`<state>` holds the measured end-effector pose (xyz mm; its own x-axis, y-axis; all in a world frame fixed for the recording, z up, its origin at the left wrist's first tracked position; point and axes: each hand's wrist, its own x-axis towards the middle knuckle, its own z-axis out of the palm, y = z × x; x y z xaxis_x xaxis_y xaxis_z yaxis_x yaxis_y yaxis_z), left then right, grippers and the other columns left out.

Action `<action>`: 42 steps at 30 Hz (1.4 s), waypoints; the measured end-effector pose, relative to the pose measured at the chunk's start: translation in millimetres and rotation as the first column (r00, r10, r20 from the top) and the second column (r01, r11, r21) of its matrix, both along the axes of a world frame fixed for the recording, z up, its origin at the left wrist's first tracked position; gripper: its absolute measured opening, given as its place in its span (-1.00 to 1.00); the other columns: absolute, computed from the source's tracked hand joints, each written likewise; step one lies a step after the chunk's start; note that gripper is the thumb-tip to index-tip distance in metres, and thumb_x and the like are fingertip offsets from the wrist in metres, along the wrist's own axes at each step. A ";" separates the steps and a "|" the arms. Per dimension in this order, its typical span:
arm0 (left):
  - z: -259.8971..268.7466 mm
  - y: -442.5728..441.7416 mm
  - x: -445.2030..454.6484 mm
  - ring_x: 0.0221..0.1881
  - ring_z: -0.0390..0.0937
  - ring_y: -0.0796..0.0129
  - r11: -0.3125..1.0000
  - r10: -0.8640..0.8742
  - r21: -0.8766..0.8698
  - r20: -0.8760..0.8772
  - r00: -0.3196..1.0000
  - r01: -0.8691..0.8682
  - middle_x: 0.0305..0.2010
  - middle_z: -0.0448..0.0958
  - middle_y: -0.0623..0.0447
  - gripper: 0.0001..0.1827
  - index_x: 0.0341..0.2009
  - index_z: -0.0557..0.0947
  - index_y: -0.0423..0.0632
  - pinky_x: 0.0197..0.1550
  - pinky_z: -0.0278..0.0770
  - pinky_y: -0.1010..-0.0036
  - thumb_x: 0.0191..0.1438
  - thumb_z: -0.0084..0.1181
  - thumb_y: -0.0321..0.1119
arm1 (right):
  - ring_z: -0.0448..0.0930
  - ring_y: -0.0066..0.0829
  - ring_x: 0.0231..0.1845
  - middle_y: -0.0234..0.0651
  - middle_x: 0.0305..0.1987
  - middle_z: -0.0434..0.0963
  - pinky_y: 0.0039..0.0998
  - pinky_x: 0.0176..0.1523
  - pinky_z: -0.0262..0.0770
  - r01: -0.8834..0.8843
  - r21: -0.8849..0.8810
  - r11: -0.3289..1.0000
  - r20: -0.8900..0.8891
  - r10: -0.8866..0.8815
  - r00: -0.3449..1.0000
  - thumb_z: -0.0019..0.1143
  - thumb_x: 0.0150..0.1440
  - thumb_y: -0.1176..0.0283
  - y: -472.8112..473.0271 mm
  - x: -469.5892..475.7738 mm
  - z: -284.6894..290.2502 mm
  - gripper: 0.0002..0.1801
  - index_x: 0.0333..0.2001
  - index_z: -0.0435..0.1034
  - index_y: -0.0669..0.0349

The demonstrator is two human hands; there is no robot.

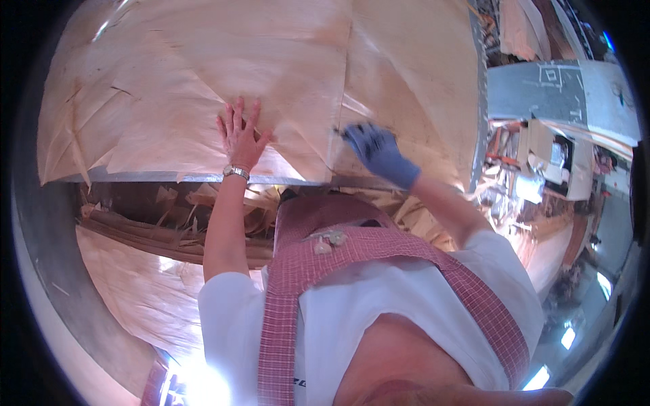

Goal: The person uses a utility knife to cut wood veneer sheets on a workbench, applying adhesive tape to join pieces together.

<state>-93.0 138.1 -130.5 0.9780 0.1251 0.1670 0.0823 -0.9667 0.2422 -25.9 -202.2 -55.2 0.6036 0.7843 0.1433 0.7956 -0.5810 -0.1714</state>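
Observation:
Wide, thin sheets of wood veneer (pixel 167 66) cover the work surface in front of me, creased and torn near the left corner. My left hand (pixel 242 134) is bare, with a metal-banded watch (pixel 236 172) at the wrist. Its fingers are spread, and the palm lies flat on the veneer near the front edge. My right hand (pixel 376 152) wears a blue glove with dark fingertips. Its fingers are curled around a small thin tool (pixel 336 131), mostly hidden and blurred, whose dark tip points left. The tip is close to a straight seam (pixel 339 109) between sheets.
Veneer scraps (pixel 198 203) lie below the front edge, before my checked apron (pixel 345 254). A stack of veneer (pixel 142 284) is at lower left. On the right are a grey surface (pixel 533 91) with chalk-like marks and piles of scraps (pixel 513 203).

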 end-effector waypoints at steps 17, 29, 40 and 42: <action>53.5 -45.1 110.0 0.40 0.14 0.00 0.983 0.114 -0.119 -0.205 0.972 -0.141 0.37 0.26 -0.04 0.06 0.34 0.32 0.05 0.28 0.29 -0.05 -0.27 0.51 0.03 | 0.67 -0.24 -0.30 -0.30 -0.28 0.63 -0.15 -0.39 0.51 -0.549 -0.231 0.803 -0.177 0.520 0.836 -0.07 0.26 0.18 159.6 198.7 -23.6 -0.74 -0.03 0.41 -0.04; 67.9 -40.3 120.1 0.42 0.10 -0.09 0.989 0.103 -0.059 -0.376 0.921 -0.135 0.43 0.16 -0.08 0.12 0.42 0.22 0.10 0.32 0.19 -0.04 -0.20 0.46 0.13 | 0.63 -0.16 -0.42 -0.18 -0.41 0.58 -0.10 -0.37 0.49 -0.259 -0.520 0.814 -0.234 0.156 0.960 -0.12 0.31 0.28 4.4 288.6 -12.2 -0.80 -0.07 0.35 0.10; 45.1 -32.5 267.2 0.26 0.33 0.09 0.966 0.211 -0.178 0.118 0.970 -0.189 0.27 0.39 -0.04 -0.45 0.26 0.42 -0.08 0.24 0.23 0.12 0.19 0.05 -0.19 | 0.61 -0.28 -0.60 -0.26 -0.53 0.59 -0.12 -0.64 0.33 0.016 -0.317 0.948 0.066 0.006 0.998 -0.13 0.30 0.31 175.1 297.0 -24.7 -0.69 -0.02 0.25 0.33; 23.8 -29.2 291.5 0.27 0.33 0.13 0.947 0.297 -0.168 0.125 0.947 -0.275 0.28 0.40 0.02 -0.47 0.27 0.42 -0.06 0.25 0.22 0.13 0.21 0.02 -0.22 | 0.63 -0.31 -0.56 -0.26 -0.48 0.63 -0.12 -0.62 0.36 0.108 -0.427 0.898 0.089 -0.077 0.993 -0.14 0.29 0.34 202.7 298.3 -30.9 -0.71 -0.02 0.26 0.31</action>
